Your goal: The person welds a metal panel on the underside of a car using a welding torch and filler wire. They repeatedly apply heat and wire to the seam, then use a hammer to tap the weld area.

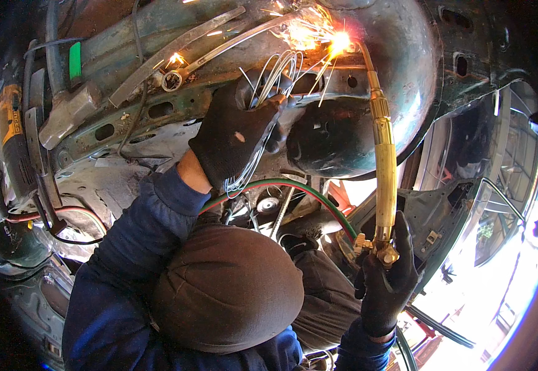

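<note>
My left hand [235,133], in a black glove with a worn spot on its back, is closed around a looped bundle of thin wire [244,176]. The wire's upper loops and loose ends fan out beside the flame. In another black glove, my right hand [387,287] grips the valve end of a brass welding torch [384,164]. The torch stands nearly upright, its thin bent tip pointing up and left. Bright flame and flying sparks [339,43] cover the spot where the tip meets the dark car body metal [414,74], so the joint there is hidden.
A ring-ended wrench [219,49], a flat metal bar [170,59], a hammer [71,114] and a yellow-black power tool [14,142] lie at left. Red and green hoses [324,201] curve beneath my hands. A car door panel [433,232] stands right; a rounded brown cloth form [232,287] fills the lower middle.
</note>
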`<control>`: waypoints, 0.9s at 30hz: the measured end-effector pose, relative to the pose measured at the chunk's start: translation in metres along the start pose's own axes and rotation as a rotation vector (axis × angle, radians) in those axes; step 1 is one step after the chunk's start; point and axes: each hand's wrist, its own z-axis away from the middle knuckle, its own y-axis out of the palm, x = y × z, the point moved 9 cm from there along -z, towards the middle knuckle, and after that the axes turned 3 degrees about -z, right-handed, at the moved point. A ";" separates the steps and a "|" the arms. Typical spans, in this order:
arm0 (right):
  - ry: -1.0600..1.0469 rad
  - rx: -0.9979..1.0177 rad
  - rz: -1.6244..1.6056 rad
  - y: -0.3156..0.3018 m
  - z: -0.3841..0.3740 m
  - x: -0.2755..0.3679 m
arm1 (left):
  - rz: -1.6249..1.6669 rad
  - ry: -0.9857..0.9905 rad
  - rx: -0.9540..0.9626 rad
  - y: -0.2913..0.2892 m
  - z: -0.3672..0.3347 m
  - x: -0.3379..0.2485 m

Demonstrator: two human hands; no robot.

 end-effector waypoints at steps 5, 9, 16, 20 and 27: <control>0.001 -0.002 -0.002 -0.002 0.000 -0.003 | -0.009 0.041 0.006 0.000 0.000 -0.001; -0.034 -0.014 0.027 -0.002 0.000 -0.002 | 0.005 0.013 0.004 -0.001 -0.002 0.002; -0.030 0.005 0.028 -0.001 0.000 0.000 | -0.067 0.019 0.013 -0.004 -0.003 0.003; -0.031 -0.002 0.025 -0.001 -0.001 0.000 | 0.006 0.021 0.024 -0.001 -0.002 0.004; -0.001 -0.012 -0.008 0.000 0.000 -0.002 | 0.005 -0.015 -0.009 0.001 -0.001 -0.002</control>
